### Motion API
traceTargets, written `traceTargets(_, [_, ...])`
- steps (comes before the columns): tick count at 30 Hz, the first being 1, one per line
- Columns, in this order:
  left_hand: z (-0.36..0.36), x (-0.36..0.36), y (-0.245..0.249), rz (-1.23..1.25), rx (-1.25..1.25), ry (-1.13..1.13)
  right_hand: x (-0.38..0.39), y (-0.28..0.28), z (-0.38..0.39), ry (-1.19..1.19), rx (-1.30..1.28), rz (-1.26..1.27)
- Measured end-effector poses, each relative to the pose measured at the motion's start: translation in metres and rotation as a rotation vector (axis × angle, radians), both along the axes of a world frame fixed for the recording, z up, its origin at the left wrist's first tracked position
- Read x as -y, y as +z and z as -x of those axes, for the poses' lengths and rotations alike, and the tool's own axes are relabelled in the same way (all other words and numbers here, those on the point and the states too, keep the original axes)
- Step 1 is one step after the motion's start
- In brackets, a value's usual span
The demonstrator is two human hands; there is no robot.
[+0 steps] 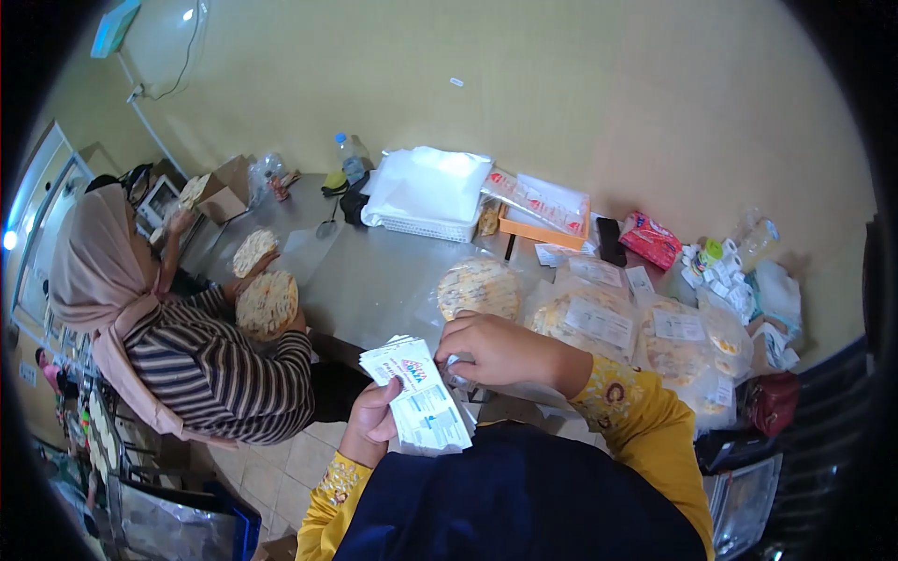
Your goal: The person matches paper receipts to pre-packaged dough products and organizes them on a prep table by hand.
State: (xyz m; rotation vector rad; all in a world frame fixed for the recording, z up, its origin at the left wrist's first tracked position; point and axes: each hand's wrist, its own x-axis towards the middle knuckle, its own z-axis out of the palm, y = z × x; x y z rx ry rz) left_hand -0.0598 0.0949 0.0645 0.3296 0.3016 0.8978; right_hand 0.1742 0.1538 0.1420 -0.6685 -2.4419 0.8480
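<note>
A stack of printed paper labels (426, 411) with colourful lettering and blue print rests in my left hand (374, 411), thumb pressed over its left edge. Close to the stack's upper right edge, my right hand (496, 351) is closed in a pinch; what its fingertips hold, if anything, is too small to make out. Just beyond that hand, a pizza (477, 285) in clear plastic lies on the steel table (365, 280). Further right are several bagged pizzas (678, 332), some with a white label (599, 321) on top.
On the left, a person (215, 346) in a striped top holds a round pizza (267, 307). Along the wall stand a white basket (426, 192), an orange tray (545, 229), a phone (610, 241), a red packet (650, 240) and crumpled papers (725, 290). A bottle (350, 159) is further back.
</note>
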Motion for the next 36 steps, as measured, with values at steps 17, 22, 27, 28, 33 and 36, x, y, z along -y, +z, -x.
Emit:
traceTargets(17, [0.063,-0.020,0.016,0.108,-0.033,-0.074,0.017,-0.016,0.077,-0.195,0.091,-0.432])
traceTargets(22, [0.080,-0.036,-0.002,0.107,-0.106,-0.172,0.028,-0.024,0.089,-0.252,-0.046,-0.380])
traceTargets(27, [0.077,-0.052,-0.006,0.079,-0.062,-0.188,0.037,-0.035,0.081,-0.630,-0.172,-0.292])
traceTargets(28, [0.073,-0.055,-0.012,0.089,-0.038,-0.167,0.039,-0.033,0.081,-0.776,-0.199,-0.272])
traceTargets(33, [0.043,-0.053,-0.016,0.005,-0.040,-0.023,0.052,-0.042,0.109,-0.746,-0.642,0.622])
traceTargets(36, [0.034,-0.046,-0.015,0.002,-0.014,-0.003,0.054,-0.051,0.120,-0.754,-0.516,0.613])
